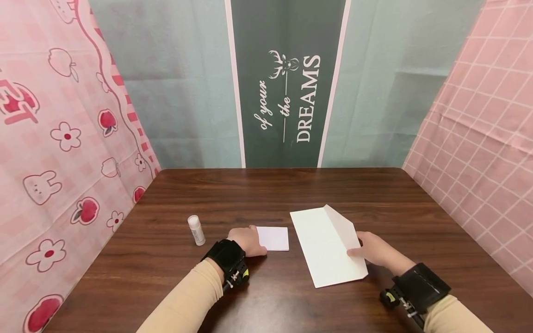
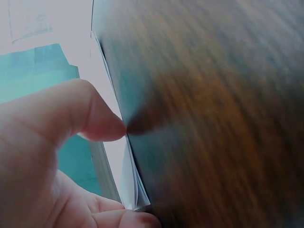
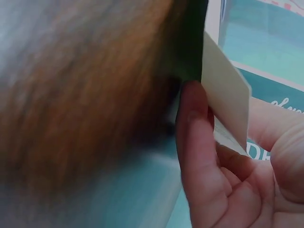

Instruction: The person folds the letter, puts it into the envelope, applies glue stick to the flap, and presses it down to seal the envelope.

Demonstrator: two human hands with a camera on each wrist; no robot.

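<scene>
A small stack of white paper slips (image 1: 274,238) lies on the table, left of centre. My left hand (image 1: 248,241) grips its left end. In the left wrist view the thumb (image 2: 102,114) is at one long edge of the stack (image 2: 111,142), with the fingers across from it. To the right lies a larger white paper envelope (image 1: 318,247) with its flap (image 1: 342,226) raised along a crease. My right hand (image 1: 372,249) pinches the flap side, thumb on top. In the right wrist view the cut-cornered flap (image 3: 228,88) stands between thumb and fingers.
A white glue stick (image 1: 196,230) stands on the dark wooden table (image 1: 266,192), left of my left hand. Pink patterned cloths hang at both sides, and a green curtain (image 1: 287,155) with white lettering hangs behind the table's far edge. A black camera strap is on each wrist.
</scene>
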